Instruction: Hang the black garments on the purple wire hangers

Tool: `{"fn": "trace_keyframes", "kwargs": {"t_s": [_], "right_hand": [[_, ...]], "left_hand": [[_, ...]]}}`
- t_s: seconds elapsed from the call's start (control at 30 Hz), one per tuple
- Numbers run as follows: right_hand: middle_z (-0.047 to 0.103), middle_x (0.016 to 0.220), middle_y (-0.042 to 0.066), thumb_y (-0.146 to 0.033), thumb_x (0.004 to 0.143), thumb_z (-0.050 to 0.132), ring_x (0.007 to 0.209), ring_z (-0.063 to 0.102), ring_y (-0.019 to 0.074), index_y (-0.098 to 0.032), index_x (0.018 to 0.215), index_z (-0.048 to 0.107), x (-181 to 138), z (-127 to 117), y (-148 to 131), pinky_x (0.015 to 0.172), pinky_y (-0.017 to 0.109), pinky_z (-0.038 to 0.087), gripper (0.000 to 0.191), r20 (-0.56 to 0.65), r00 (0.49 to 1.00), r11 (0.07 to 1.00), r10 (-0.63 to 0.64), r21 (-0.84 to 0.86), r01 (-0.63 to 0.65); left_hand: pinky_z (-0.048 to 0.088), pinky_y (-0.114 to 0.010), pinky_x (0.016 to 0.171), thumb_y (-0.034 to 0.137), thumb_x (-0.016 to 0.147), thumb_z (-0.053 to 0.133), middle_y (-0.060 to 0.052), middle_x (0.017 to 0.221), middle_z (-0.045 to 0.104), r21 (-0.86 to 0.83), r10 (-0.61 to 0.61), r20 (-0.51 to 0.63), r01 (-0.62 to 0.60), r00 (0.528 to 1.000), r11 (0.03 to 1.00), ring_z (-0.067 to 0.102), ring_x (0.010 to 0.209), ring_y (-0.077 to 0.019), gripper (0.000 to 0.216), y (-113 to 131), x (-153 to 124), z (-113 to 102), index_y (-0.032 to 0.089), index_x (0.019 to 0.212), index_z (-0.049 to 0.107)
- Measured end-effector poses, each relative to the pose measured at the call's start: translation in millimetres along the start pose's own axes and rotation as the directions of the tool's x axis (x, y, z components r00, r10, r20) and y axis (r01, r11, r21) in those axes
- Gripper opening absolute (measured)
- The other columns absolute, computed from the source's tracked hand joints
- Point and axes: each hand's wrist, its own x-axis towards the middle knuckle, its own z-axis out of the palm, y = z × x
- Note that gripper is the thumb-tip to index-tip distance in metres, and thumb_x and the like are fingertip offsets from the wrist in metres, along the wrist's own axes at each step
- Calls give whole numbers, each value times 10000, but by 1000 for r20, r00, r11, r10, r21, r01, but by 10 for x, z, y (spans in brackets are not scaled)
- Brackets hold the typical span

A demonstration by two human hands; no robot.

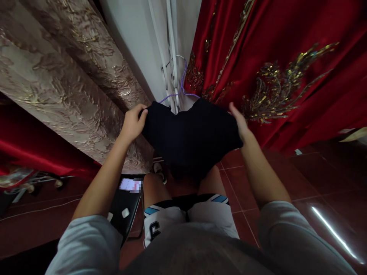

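From my remote post, in the head view, I watch two bare hands hold out a black or very dark blue cloth garment (192,131) at chest-to-lap height in front of the wearer. The left arm reaches forward and inward, elbow slightly bent; its left hand (134,123) grips the garment's left shoulder edge, thumb on the near side and fingers curled behind. The right arm stretches up from the lower right, with the right hand (240,125) upright against the garment's right edge, one digit extended toward the top; the other fingers are mostly hidden, and I cannot tell whether it is closed on the cloth.

A thin purple hanger (181,89) rises from the neckline, its hook beside slim white uprights (172,46). To the left hang folds of beige fabric with a raised, shiny pattern (94,88); to the right, glossy red fabric (269,30) with a gold sequined motif (275,89). Near the left knee, a lit rectangular phone (127,184) lies on a black seat (124,200) above the reddish tiled floor (233,187).
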Motion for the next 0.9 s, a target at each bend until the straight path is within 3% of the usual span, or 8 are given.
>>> {"fn": "trace_keyframes", "kwargs": {"t_s": [0.1, 0.17, 0.27, 0.43, 0.6, 0.8, 0.87, 0.9], "right_hand": [[773, 938, 115, -823, 872, 527, 950, 730, 294, -200, 1021, 791, -84, -111, -99, 811, 454, 611, 693, 185, 976, 990, 112, 68, -127], [781, 1019, 68, -642, 782, 790, 973, 727, 261, -217, 1099, 785, -125, -95, -230, 866, 405, 601, 530, 261, 963, 997, 63, 19, -70], [778, 960, 48, -549, 791, 814, 867, 724, 217, -205, 1043, 795, -140, 7, -398, 790, 353, 604, 426, 337, 940, 998, 46, 12, -54], [751, 790, 34, -552, 836, 764, 718, 715, 207, -239, 952, 785, -168, 51, -494, 657, 347, 605, 335, 165, 981, 973, 99, 189, -130], [751, 819, 42, -511, 886, 717, 761, 723, 218, -240, 959, 777, -284, 221, -566, 719, 364, 613, 286, 81, 992, 961, 100, 251, -117], [723, 933, 55, -553, 998, 549, 857, 676, 212, -197, 1069, 704, -916, 954, -511, 786, 353, 573, 395, -104, 992, 995, -76, 51, 82], [708, 932, 73, -545, 1002, 549, 824, 654, 201, -171, 1043, 678, -1164, 1142, -464, 775, 344, 564, 397, 172, 959, 967, -223, -85, 240], [705, 937, 79, -540, 997, 566, 810, 649, 196, -166, 1021, 673, -1241, 1192, -443, 760, 336, 561, 389, 376, 884, 935, -276, -110, 338]], "left_hand": [[540, -372, 956, 355, 1010, 461, -72, 1049, 752, 3, -7, -23, 8, 1000, 1000, 691, 993, -237, 269, 26, -38, 32, 197, 1073, 670], [531, -393, 992, 329, 1017, 440, -79, 1090, 746, 1, 13, -50, -13, 999, 1000, 685, 1041, -244, 285, 133, 3, 89, 192, 1113, 671], [501, -434, 1071, 318, 1037, 414, -91, 1200, 723, 6, 74, -80, -74, 994, 997, 657, 1156, -255, 315, 364, 111, 157, 202, 1207, 653], [398, -483, 1214, 426, 1062, 432, -108, 1488, 562, -1, 182, -166, -184, 969, 983, 506, 1417, -273, 391, 674, 74, 98, 253, 1395, 541], [516, -446, 1102, 470, 1071, 432, -96, 1271, 668, -215, 88, -169, -124, 982, 969, 642, 1221, -235, 350, 828, -152, 27, 234, 1287, 576], [553, -393, 1015, 482, 986, 613, -99, 1193, 717, -743, -30, 87, 85, 996, 664, 698, 1091, -215, 414, 1126, -273, -63, 216, 1302, 591], [552, -378, 998, 449, 962, 654, -109, 1191, 717, -836, -63, 235, 235, 970, 495, 698, 1089, -218, 438, 1242, -395, -130, 201, 1316, 584], [561, -359, 961, 422, 956, 664, -101, 1145, 722, -846, -78, 333, 334, 940, 415, 706, 1043, -206, 432, 1288, -483, -171, 196, 1315, 579]]}}
